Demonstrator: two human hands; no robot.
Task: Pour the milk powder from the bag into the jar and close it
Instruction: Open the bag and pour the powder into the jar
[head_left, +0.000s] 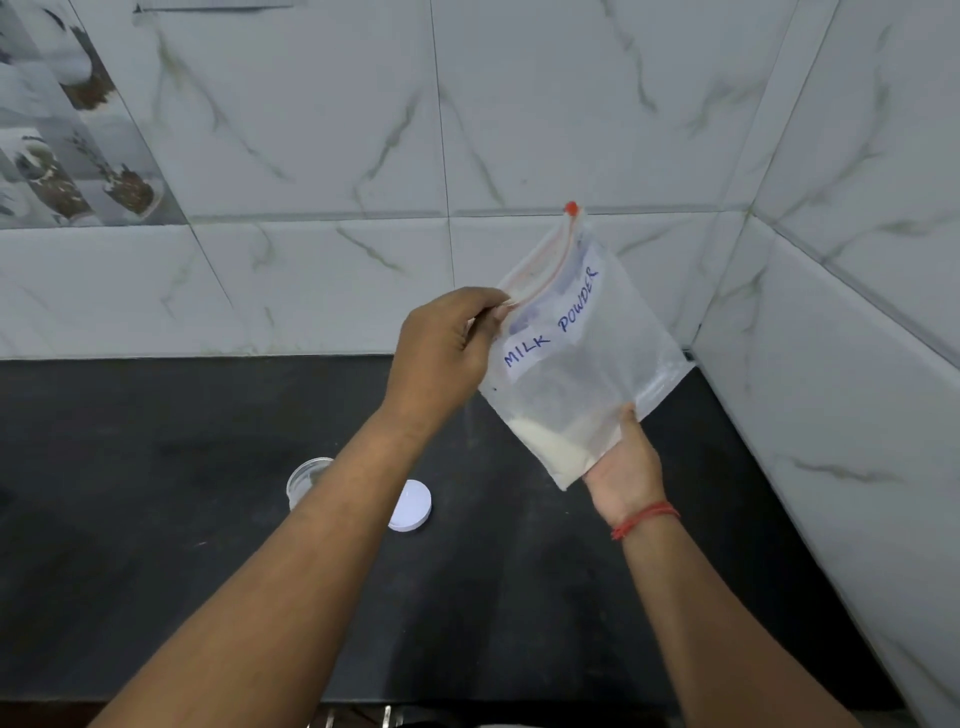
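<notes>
A clear zip bag (576, 358) labelled "MILK POWDER" is held tilted in the air above the dark tabletop (156, 519). The left hand (447, 348) pinches the bag's zipper edge between thumb and fingers. The right hand (626, 467) cups the bag's lower corner from below, fingers closed on it, where white powder (545, 441) has settled. Below and left of the bag, the open jar (304, 480) stands on the tabletop, partly hidden by the left forearm, with its white lid (413, 506) lying just beside it.
</notes>
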